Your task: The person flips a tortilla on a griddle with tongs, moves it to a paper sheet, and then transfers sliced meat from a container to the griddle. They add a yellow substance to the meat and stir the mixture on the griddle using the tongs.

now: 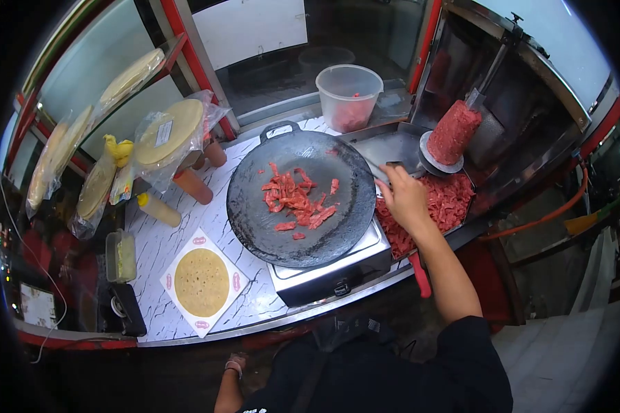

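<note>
My right hand (401,193) is closed around a thin metal utensil (373,164) at the right rim of the black griddle pan (255,237); its working end is hard to make out. Strips of red meat (293,196) lie loosely in the middle of the pan. Under my right forearm, a tray of shaved meat (448,196) sits beside the stove (334,275). My left hand (238,361) hangs low beside my body, away from the counter, with a band at its wrist; its fingers are too dark and small to read.
A round flatbread (201,282) lies on printed paper at the front left. Sauce bottles (160,210) and bagged flatbreads (169,134) stand behind it. A meat cone (455,129) rises on a spit at right, near a plastic bucket (349,96). A red handle (419,275) juts over the counter edge.
</note>
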A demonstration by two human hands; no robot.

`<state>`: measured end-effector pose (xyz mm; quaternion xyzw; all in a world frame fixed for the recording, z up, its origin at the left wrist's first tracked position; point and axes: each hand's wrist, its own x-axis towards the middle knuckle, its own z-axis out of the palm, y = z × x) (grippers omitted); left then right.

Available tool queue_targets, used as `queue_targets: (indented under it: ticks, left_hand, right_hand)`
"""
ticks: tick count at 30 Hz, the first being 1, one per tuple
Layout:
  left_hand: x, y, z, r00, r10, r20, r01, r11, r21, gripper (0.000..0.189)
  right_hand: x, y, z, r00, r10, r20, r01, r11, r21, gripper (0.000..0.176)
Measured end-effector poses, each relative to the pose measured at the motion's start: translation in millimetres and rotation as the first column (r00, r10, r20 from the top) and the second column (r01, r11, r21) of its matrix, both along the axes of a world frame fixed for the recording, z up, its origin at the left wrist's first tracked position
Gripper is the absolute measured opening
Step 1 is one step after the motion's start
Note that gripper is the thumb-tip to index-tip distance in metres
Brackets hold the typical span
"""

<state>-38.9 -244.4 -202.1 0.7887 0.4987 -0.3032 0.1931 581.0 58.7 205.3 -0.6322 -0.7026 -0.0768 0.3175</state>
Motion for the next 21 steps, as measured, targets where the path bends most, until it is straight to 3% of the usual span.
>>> queue_targets:
  ticks: [1,2,3,4,8,11,14,16,18,20,21]
  left_hand:
    - [-14,-10,-26,1.000,-0.027,-0.003,0.027,0.999,-0.036,0.034]
    - [-3,-6,-3,0.999,-0.054,-0.004,0.053,0.996,-0.073,0.034]
    - [-5,-11,-27,0.998,-0.060,0.021,0.061,0.997,-0.048,0.034]
    - [7,-7,-22,0.997,-0.067,0.046,0.068,0.997,-0.023,0.034]
    - [6,2,-6,0.999,-0.002,0.053,0.005,0.998,-0.066,0.033]
    - [1,6,5,0.998,-0.011,0.063,0.014,0.999,-0.050,0.034]
    - [-9,7,11,0.988,-0.102,0.112,0.099,0.994,0.037,0.036]
    - [-16,0,18,0.991,-0.077,0.105,0.073,0.996,0.043,0.035]
    - [-24,-3,3,0.993,-0.055,0.107,0.049,0.997,0.058,0.035]
    - [-37,-15,-28,1.000,0.008,-0.011,-0.010,0.991,-0.136,0.036]
    - [-41,-17,-28,1.000,-0.001,-0.007,0.000,0.990,-0.144,0.036]
  right_hand:
    - [-5,-7,3,0.998,0.059,0.026,-0.057,0.997,-0.047,0.033]
    - [-9,-14,4,0.992,0.116,0.048,-0.111,0.989,-0.097,0.033]
    - [-10,-19,2,0.980,0.189,0.062,-0.182,0.978,-0.106,0.034]
    - [-9,-19,6,0.980,0.190,0.058,-0.183,0.977,-0.107,0.034]
    - [6,-1,9,0.991,0.131,-0.015,-0.131,0.989,-0.066,0.033]
    - [29,24,-9,0.996,-0.078,-0.031,0.077,0.997,-0.031,0.033]
    - [37,7,3,0.996,-0.032,-0.089,0.040,0.996,0.085,0.032]
    - [31,-25,24,0.990,0.041,-0.135,-0.034,0.998,0.049,0.032]
    - [25,-56,42,0.929,0.224,-0.295,-0.279,0.946,-0.162,0.033]
    - [6,-79,59,0.886,0.321,-0.334,-0.426,0.848,-0.315,0.035]
    - [1,-80,45,0.879,0.362,-0.310,-0.454,0.832,-0.319,0.036]
